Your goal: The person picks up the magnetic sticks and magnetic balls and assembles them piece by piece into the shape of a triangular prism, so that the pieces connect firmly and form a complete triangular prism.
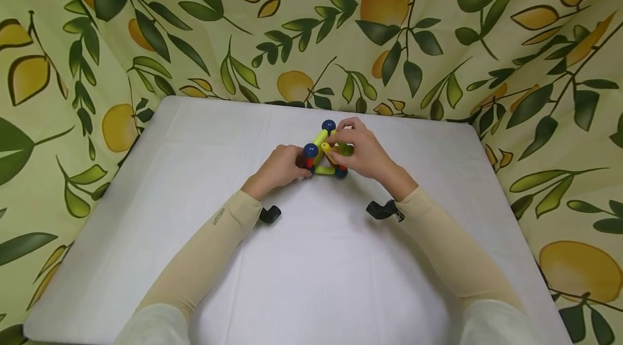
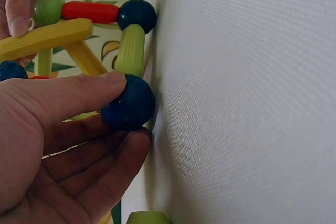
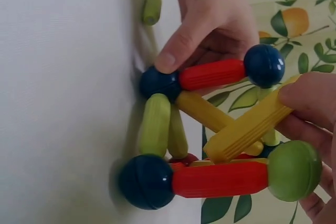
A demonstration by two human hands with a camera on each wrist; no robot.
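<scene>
A frame of coloured rods and balls (image 1: pixel 325 170) stands on the white table between both hands. My left hand (image 1: pixel 280 171) pinches a dark blue ball (image 2: pixel 128 103) at its lower corner, thumb on one side and fingers on the other. A red rod (image 3: pixel 212 74) links that ball to another blue ball (image 3: pixel 264 65). My right hand (image 1: pixel 362 149) pinches a yellow rod (image 3: pixel 252 121), held slanting across the frame's opening. Near the right fingers is a green ball (image 3: pixel 295 170), joined by a red rod to a blue ball (image 3: pixel 147 182) at the table.
A loose light green rod (image 3: pixel 152 9) lies on the table beyond the left hand. Black wrist fittings (image 1: pixel 384 210) stick out inward from both forearms. A curtain (image 1: pixel 302 26) with a leaf and fruit print hangs behind the white table (image 1: pixel 311 269) and along its sides.
</scene>
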